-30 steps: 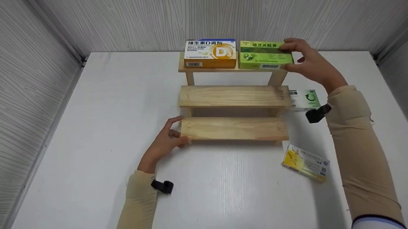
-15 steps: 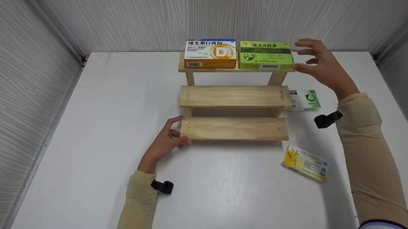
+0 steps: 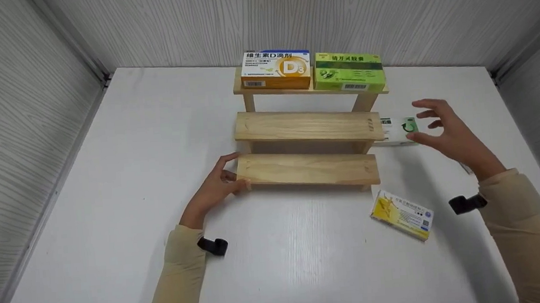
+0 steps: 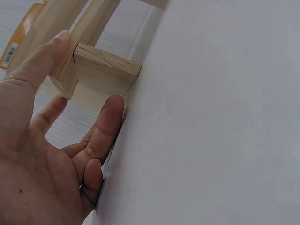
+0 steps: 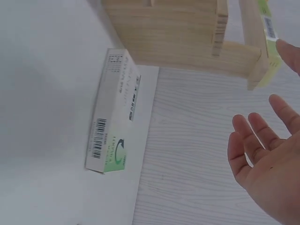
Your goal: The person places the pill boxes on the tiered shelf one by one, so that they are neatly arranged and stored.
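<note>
A three-step wooden rack [image 3: 307, 169] stands on the white table. My left hand [image 3: 213, 191] grips the left end of its lowest step; in the left wrist view the thumb [image 4: 54, 51] lies along the step's edge, with a finger on its other side. The right hand [image 3: 457, 141] is in the air right of the rack, fingers spread and bent, holding nothing. It is nearest a white and green medicine box [image 3: 392, 136] that lies by the rack's right end, partly hidden behind the middle step. On the top step sit an orange and white vitamin D box [image 3: 276, 70] and a green capsule box [image 3: 349, 72].
A yellow and white medicine box [image 3: 402, 214] lies askew on the table in front of the rack's right end. Part of a small edge [image 3: 466, 168] shows beside the right wrist. Wood-grain panels [image 3: 289, 12] close in the back and both sides.
My right hand has let go of the green capsule box and moved down and right, near the white and green box. The left hand keeps its grip on the rack.
</note>
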A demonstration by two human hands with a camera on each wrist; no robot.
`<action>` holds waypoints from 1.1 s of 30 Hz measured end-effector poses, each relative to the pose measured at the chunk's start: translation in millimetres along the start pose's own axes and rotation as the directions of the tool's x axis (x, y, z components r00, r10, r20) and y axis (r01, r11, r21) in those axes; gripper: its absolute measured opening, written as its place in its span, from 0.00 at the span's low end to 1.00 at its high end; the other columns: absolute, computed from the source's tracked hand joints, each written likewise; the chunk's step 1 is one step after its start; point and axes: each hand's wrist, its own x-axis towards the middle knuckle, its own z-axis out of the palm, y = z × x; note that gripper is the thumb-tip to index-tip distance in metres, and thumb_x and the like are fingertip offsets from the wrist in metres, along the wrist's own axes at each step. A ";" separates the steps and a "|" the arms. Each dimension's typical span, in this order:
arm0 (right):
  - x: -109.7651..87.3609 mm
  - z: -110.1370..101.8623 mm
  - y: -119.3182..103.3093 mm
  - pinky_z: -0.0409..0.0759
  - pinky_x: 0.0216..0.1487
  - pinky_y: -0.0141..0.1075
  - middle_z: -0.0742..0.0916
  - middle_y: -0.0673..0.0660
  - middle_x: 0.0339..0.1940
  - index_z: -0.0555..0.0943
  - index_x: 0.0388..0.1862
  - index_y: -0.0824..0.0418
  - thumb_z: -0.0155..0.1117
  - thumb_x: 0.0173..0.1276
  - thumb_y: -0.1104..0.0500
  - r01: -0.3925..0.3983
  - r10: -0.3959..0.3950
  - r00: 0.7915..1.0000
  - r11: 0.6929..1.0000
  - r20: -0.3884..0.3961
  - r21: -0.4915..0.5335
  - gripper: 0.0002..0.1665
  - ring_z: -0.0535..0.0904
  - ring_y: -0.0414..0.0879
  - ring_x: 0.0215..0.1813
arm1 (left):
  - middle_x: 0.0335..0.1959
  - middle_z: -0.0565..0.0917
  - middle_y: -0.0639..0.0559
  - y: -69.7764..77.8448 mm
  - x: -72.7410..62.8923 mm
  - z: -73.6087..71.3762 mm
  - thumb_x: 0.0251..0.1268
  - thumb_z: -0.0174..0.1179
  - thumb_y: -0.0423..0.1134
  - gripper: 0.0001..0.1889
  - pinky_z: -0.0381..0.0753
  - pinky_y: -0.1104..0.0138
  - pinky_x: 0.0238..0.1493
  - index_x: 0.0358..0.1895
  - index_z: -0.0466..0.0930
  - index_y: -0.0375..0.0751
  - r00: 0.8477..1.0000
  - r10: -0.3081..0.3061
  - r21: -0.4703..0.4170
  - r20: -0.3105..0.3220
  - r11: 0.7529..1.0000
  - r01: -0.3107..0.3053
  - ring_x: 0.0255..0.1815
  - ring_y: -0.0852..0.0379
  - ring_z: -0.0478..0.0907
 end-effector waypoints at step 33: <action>-111.1 54.6 51.9 0.70 0.54 0.56 0.60 0.69 0.68 0.50 0.74 0.63 0.72 0.58 0.43 -0.194 0.232 0.920 0.970 0.317 -0.147 0.57 0.64 0.62 0.60 | 0.51 0.75 0.37 5.9 -2.8 -1.4 0.60 0.67 0.43 0.43 0.74 0.61 0.43 0.75 0.52 0.60 0.999 -0.020 -0.033 0.026 0.999 0.021 0.42 0.47 0.79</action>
